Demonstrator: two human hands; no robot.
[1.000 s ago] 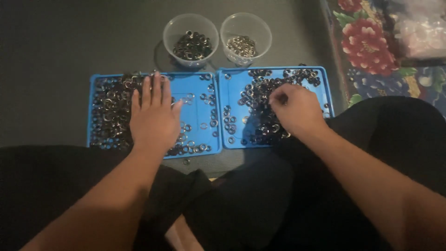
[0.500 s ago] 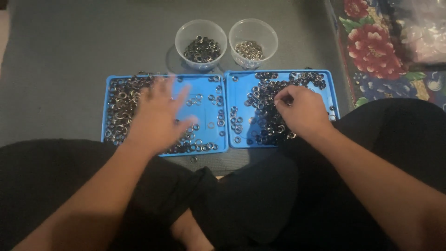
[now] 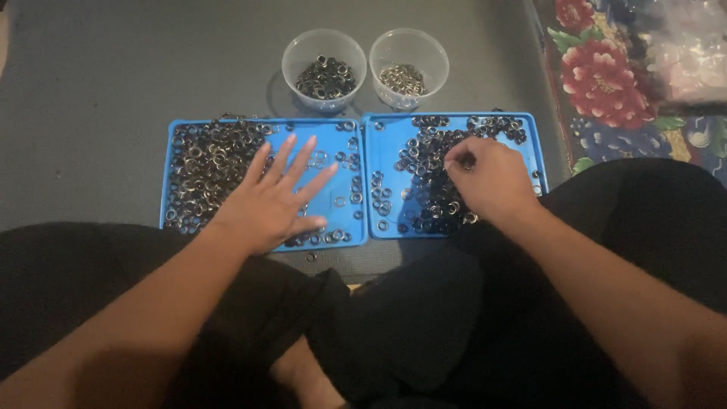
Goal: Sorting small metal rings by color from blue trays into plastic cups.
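Head view: a grey floor (image 3: 98, 91) carries everything, with a flowered cloth (image 3: 606, 83) and a pale bag (image 3: 693, 60) at the far right edge, and the person's dark-clothed legs fill the lower half of the picture. Two blue trays lie side by side and touching, the left tray (image 3: 337, 189) and the right tray (image 3: 388, 151). Just beyond them stand two clear tubs: the left tub (image 3: 291, 57) holds darker rings, the right tub (image 3: 435, 57) paler ones.

The left hand (image 3: 269, 204) lies released and flat over the left tray with its fingers spread, grasping nothing that shows. It sits just beside a dense heap of rings (image 3: 204, 163). The right hand (image 3: 488, 182) is curled over the right tray, and its fingertips seem to pinch a dark ring (image 3: 467, 161) above that tray's heap (image 3: 428, 182).

By the look of it, the step in hand is picking rings out one at a time. The next move would call for a fine pinch on a single ring without dragging its neighbours along. One stray ring (image 3: 310, 257) lies on the floor just off the left tray's near edge.

The left palm hides the rings under it, so I cannot tell whether it presses on them. The pinched ring is too small to be sure of, the bag is cut off, and the tubs' contents blur together
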